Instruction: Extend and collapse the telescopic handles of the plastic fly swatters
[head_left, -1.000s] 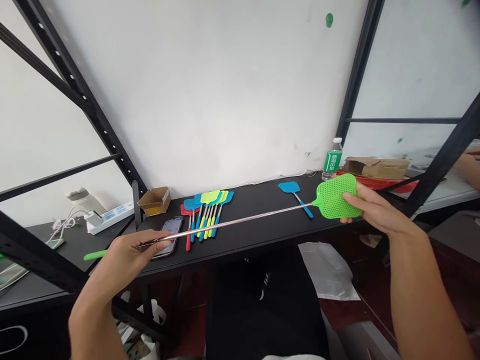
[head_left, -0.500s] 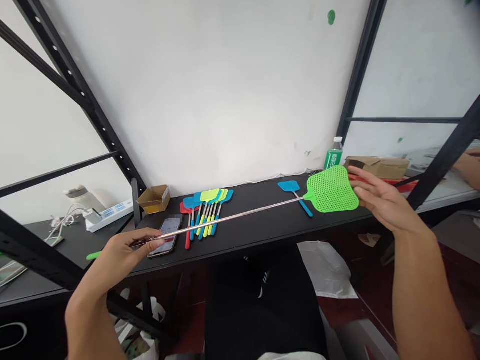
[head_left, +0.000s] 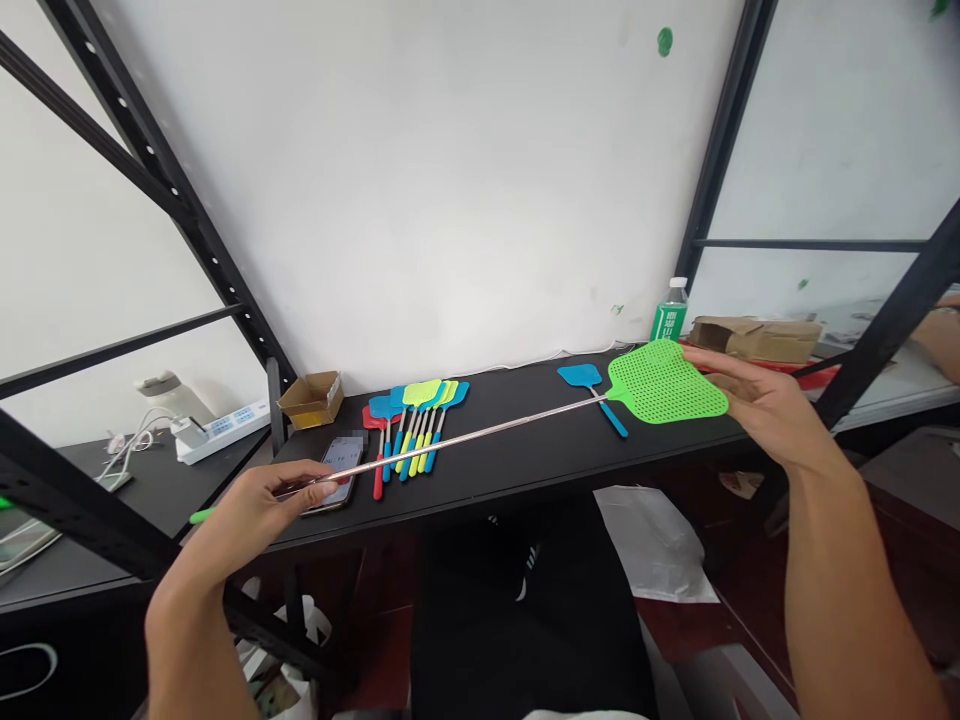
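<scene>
A green fly swatter (head_left: 664, 383) with a long metal rod is stretched across the view, above the black shelf. My left hand (head_left: 274, 500) is closed around the rod near its lower end, where a bit of the green handle pokes out behind the wrist. At the other end, my right hand (head_left: 772, 405) pinches the right edge of the perforated head; part of its fingers lies behind that edge. Below the rod lies a row of smaller swatters (head_left: 420, 425) in red, blue and yellow. One blue swatter (head_left: 581, 376) rests apart from them, near the green head.
A phone (head_left: 341, 462) lies by my left hand, with a small open cardboard box (head_left: 311, 398) behind it. Further left sits a power strip (head_left: 232, 428) with cables. A green-labelled bottle (head_left: 670, 315) and a brown carton (head_left: 757, 338) stand back right. Black rack posts (head_left: 724, 140) flank the shelf.
The swatter head has tilted and its right edge has shifted slightly right and its face bent a little differently. My right hand's fingers have moved along the edge. The left grip stays the same.
</scene>
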